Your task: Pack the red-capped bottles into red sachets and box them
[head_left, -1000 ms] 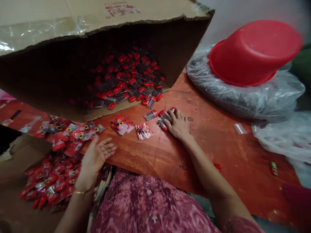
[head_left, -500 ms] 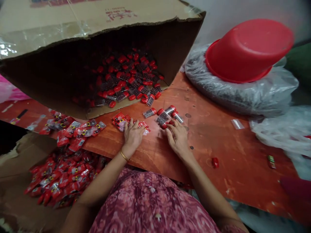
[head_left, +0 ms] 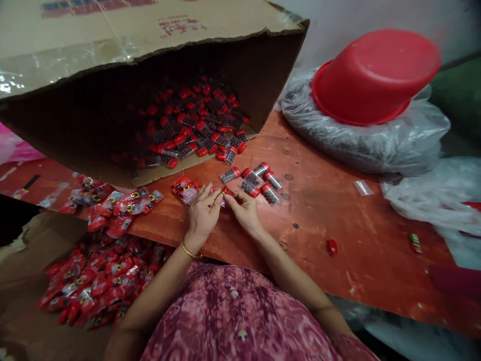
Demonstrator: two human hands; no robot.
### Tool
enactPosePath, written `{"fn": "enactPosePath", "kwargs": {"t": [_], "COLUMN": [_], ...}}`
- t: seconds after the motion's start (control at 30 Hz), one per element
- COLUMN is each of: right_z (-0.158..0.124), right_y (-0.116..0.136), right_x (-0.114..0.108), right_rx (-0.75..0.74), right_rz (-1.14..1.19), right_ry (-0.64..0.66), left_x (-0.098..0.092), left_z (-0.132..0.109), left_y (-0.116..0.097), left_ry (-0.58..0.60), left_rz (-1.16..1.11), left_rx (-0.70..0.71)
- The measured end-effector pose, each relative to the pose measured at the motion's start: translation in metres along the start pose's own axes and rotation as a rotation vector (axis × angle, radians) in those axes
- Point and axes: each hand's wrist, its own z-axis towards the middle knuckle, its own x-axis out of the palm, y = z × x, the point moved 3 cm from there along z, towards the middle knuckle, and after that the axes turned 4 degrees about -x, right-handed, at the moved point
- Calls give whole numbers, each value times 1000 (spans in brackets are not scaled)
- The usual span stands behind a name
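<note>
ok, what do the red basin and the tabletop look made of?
The red basin looks like moulded plastic: smooth, slightly glossy, even colour. The tabletop looks like wood or plywood with a red-orange stain or paint, matte and worn, with visible grain and scuffs; can't tell which board.

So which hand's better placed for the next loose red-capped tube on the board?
Probably the right hand: it sits just beside the loose red-capped tubes, while the left hand lies farther off, next to the red packets.
</note>
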Motion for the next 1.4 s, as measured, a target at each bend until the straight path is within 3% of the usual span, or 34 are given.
{"fn": "enactPosePath", "kwargs": {"t": [0.1,0.17,0.27,0.33,0.43,0.5,0.6,0.73,0.8,0.83,1.0,1.07,1.17,1.27,1.4], "right_z": [0,-1,-3,-1,4,8,8,3,1,1,-4,-8,-16,-19,-6], "right_y": [1,0,-6,-9,-6,-4,-5,-9,-8,-6,4,5,3,5,13], "right_x": [1,1,2,-1,-14,-21,-24,-20,-18,-17,-6,-1,-1,-17,-53], "right_rx": [10,33,103,124,72,35,13,15,9,3,-20,-23,-32,-116,-227], "right_rz": [20,18,24,5,-56,-67,-35,-28,-25,-13,105,119,53,-175,-805], "right_ry": [-30,-31,-15,-56,-165,-203,-209,-214,-205,-195,-86,-78,-69,-2,-52], "left_x": [3,10,18,15,7,7,10,-1,-10,-13,2,11,18,18,13], "left_z": [-2,-2,1,6,13,16,17,19,18,17,4,0,-4,-4,-2], "left_y": [6,12,17,18,13,6,-4,-15,-17,-17,-8,-9,-11,-12,-11], "left_ry": [20,100,211,182,139,174,227,35,-50,-32,293,260,170,158,126], "left_rz": [-221,-397,-526,-384,32,252,377,381,305,231,-420,-621,-743,-798,-809], "left_rx": [-243,-424,-537,-491,-292,-165,-82,-68,-37,-38,-344,-429,-505,-589,-690]}}
